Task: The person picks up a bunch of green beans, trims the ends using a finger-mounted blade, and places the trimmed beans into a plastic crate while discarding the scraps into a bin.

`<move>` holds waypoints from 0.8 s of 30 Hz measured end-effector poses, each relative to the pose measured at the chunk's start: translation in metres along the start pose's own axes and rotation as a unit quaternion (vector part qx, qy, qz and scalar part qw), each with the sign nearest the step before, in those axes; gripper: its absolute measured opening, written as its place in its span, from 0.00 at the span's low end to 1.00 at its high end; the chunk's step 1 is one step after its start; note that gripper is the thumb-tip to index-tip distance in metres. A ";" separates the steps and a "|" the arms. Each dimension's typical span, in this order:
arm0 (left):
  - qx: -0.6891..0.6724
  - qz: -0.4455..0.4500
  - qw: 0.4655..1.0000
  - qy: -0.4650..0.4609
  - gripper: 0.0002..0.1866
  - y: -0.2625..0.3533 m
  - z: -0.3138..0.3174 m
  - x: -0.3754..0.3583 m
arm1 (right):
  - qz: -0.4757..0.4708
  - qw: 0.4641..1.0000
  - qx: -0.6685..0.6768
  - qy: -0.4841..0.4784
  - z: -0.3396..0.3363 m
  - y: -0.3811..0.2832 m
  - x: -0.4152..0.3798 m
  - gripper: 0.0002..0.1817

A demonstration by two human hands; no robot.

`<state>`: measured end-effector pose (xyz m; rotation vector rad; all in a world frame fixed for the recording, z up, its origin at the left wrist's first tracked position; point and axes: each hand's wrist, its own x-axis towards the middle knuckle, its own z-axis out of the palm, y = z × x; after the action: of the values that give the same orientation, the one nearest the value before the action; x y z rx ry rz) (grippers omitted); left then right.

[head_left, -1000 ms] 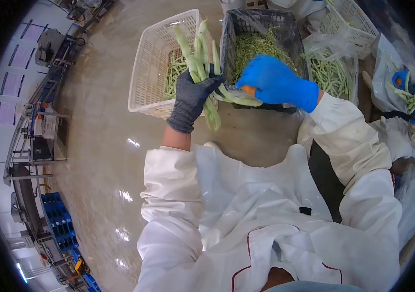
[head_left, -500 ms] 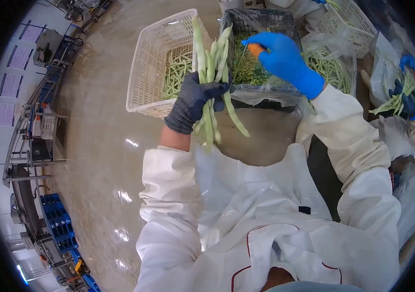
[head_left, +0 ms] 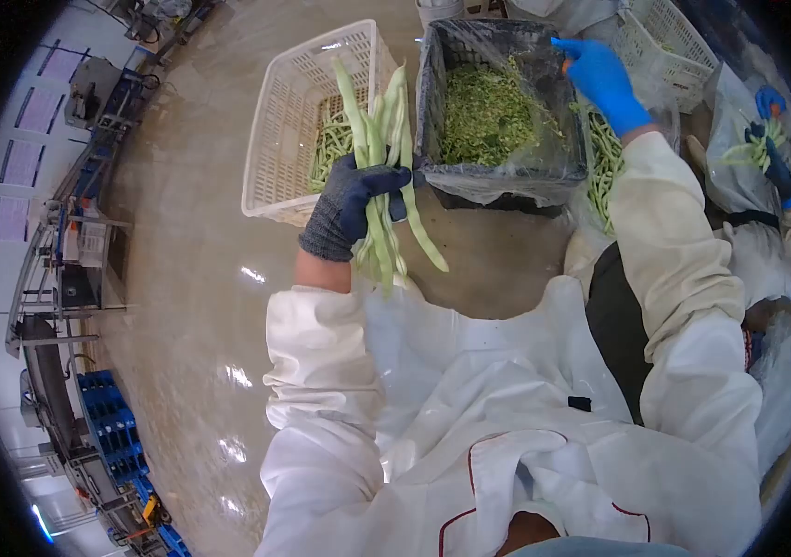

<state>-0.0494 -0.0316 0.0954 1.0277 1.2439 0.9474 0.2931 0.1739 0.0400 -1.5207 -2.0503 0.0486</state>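
My left hand [head_left: 358, 204], in a dark grey glove, is closed round a bunch of long green beans [head_left: 372, 139] that stick out above and below the fist. My right hand [head_left: 604, 84], in a blue glove, is curled at the back right corner of the black crate [head_left: 425, 107]. A bit of an orange-handled tool [head_left: 567, 67] shows at its fingers; the rest of the tool is hidden. Green trimmings [head_left: 488, 116] lie inside that crate, which has a clear plastic liner. Left of it stands a white crate [head_left: 261, 139] with green beans [head_left: 332, 153] in it, behind my left hand.
A clear bag of beans [head_left: 604, 167] lies right of the black crate, partly behind my right arm. Another white crate [head_left: 660, 46] stands at the back right. At far right, a co-worker's gloved hands [head_left: 774, 162] hold beans. Blue pallets [head_left: 109, 418] are at left.
My right hand has moved from over the trimmings to the crate's back right corner. My left hand, with the beans, has shifted slightly left and down.
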 end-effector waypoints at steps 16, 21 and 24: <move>-0.300 0.041 0.910 0.283 0.11 -0.028 -0.093 0.053 | -0.038 0.989 0.026 -0.139 0.012 -0.092 -0.040 0.15; -0.281 0.073 0.948 0.134 0.14 -0.010 -0.037 0.038 | -0.080 0.947 0.165 -0.265 0.007 -0.109 -0.041 0.16; -0.207 0.121 0.966 0.099 0.14 -0.010 -0.023 0.035 | -0.103 0.865 0.327 -0.366 0.007 -0.129 -0.047 0.17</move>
<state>-0.0686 0.0010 0.0751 0.7735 1.0312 1.4597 0.1870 0.0894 0.0600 -0.8942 -2.3561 1.2752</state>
